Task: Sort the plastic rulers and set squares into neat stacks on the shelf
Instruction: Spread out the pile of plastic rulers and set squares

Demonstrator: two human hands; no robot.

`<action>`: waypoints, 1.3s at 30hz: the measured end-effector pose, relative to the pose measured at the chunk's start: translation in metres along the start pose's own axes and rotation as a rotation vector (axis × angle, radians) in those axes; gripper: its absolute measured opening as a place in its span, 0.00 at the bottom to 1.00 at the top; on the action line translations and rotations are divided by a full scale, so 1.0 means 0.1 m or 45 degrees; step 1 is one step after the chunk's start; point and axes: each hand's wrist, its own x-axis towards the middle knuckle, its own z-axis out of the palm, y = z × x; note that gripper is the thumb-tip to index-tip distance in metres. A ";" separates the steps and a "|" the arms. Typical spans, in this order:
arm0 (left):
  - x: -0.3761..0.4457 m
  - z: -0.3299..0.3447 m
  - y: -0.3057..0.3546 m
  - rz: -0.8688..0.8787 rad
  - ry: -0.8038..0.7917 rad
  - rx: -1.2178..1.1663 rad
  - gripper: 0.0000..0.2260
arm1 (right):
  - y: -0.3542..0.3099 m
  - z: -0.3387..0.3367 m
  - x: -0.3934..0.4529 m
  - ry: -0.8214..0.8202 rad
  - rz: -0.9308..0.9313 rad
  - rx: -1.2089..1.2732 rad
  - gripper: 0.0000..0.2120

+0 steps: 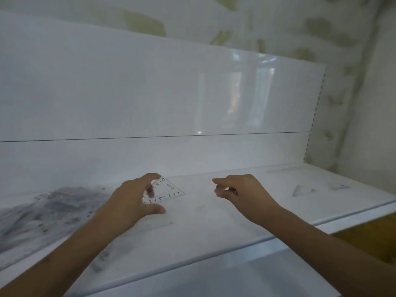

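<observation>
My left hand (137,196) grips a small clear set square (166,190) between curled fingers and thumb, holding it just above the white shelf (214,228). Black numbers run along the set square's edges. My right hand (242,192) hovers to its right over the shelf with fingers loosely curled; nothing shows plainly in it. A blurred heap of clear rulers and set squares (49,213) lies at the left of the shelf. Two clear set squares (302,190) (339,186) lie flat far right. A faint clear ruler (158,224) lies under my left hand.
The white back panel (150,99) rises right behind the shelf. The shelf's front edge (235,247) runs diagonally from lower left to right. A yellow-brown surface (372,236) shows below the shelf at the right.
</observation>
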 end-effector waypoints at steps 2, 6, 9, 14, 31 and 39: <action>0.09 0.16 0.23 0.021 -0.020 -0.017 0.32 | 0.20 -0.18 -0.19 0.080 0.065 0.052 0.14; 0.32 0.50 0.70 0.080 -0.065 -0.134 0.29 | 0.64 -0.57 -0.64 0.216 0.228 0.185 0.14; 0.46 0.81 1.11 0.128 -0.145 -0.164 0.29 | 1.00 -0.88 -0.97 0.262 0.337 0.286 0.14; 0.66 1.32 1.82 0.213 -0.258 -0.173 0.28 | 1.64 -1.40 -1.47 0.306 0.467 0.300 0.15; 1.89 2.48 2.80 0.294 -0.522 -0.514 0.26 | 3.23 -1.99 -1.60 0.434 0.563 0.321 0.14; 2.64 2.78 2.69 0.278 -0.484 -0.537 0.28 | 3.86 -2.04 -0.88 0.433 0.584 0.569 0.11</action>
